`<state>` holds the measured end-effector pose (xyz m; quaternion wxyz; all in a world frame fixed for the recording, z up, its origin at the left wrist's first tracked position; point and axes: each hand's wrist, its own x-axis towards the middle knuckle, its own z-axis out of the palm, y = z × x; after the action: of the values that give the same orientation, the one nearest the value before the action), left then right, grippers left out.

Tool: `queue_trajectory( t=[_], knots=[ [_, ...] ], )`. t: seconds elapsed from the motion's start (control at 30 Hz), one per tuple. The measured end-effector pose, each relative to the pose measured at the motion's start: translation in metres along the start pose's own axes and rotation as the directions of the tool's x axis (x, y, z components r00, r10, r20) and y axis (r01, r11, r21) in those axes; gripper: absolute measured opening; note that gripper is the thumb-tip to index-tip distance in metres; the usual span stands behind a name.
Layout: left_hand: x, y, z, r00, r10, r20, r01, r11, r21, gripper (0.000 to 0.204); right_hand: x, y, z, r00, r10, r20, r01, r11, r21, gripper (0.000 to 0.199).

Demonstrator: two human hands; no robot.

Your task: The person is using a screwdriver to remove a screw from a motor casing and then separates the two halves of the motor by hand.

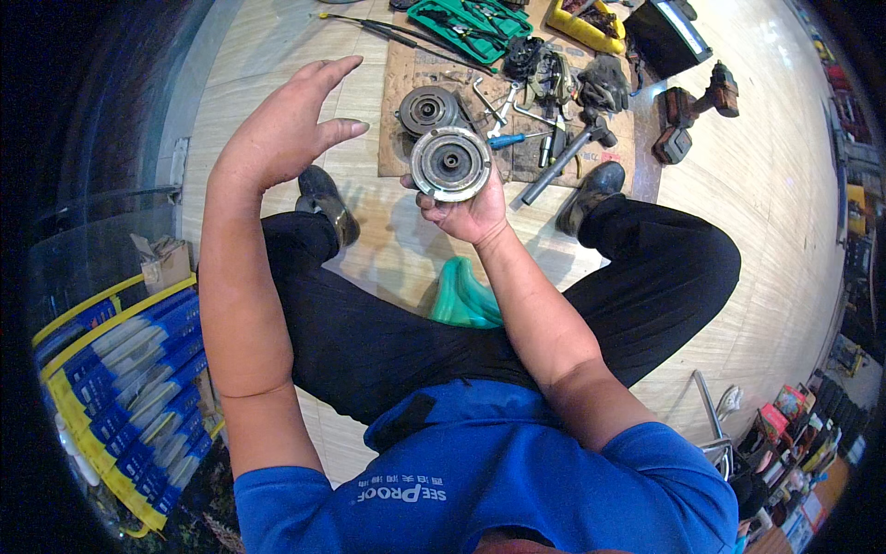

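Note:
My right hand [475, 210] grips a round metal hub-like part [451, 163] from below, fingers curled around its rim. The part has a pale ringed face, small notches at the edge and a dark bore in its centre. Raised off to the left, my left hand [293, 125] is empty, its thumb and fingers apart. Just beyond the held part, a second, darker round metal part [427, 109] rests on a cardboard sheet [395, 152]. A blue-handled screwdriver [517, 140], a wrench [505, 100] and a hammer [565, 168] lie to the right on or at the cardboard.
Dark gloves [604, 85], a green tool case [461, 30] and a yellow tray [587, 26] lie farther back. A cordless power tool [692, 111] and a black box [666, 37] stand at right. Between my legs is a green plastic stool [464, 297]. Racked packages [138, 379] stand left.

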<state>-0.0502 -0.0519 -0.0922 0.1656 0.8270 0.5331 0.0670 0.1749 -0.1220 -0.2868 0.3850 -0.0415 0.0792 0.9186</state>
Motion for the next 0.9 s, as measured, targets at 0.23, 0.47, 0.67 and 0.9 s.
queue_trajectory(
  t=[0.23,0.47,0.67,0.9],
  knots=[
    [0.0004,0.0025,-0.0044,0.997,-0.046,0.063,0.049,0.998,-0.037,0.074,-0.0001,0.0015,-0.0009,1.000,0.009,0.022,-0.009,1.000,0.012,0.075],
    [0.0004,0.0040,-0.0039,0.997,-0.051,0.059,0.054,0.998,-0.041,0.074,0.0013,0.0012,-0.0012,1.000,0.020,0.013,-0.020,1.000,-0.008,0.078],
    [0.0003,0.0054,-0.0026,0.996,-0.068,0.058,0.070,0.997,-0.033,0.074,0.0000,0.0025,0.0036,1.000,0.000,-0.027,-0.001,0.998,-0.061,0.086],
    [0.0023,0.0035,-0.0023,0.996,-0.055,0.068,0.057,0.998,-0.027,0.074,-0.0004,0.0015,0.0036,1.000,0.023,-0.001,-0.023,0.999,-0.048,0.086]
  ],
)
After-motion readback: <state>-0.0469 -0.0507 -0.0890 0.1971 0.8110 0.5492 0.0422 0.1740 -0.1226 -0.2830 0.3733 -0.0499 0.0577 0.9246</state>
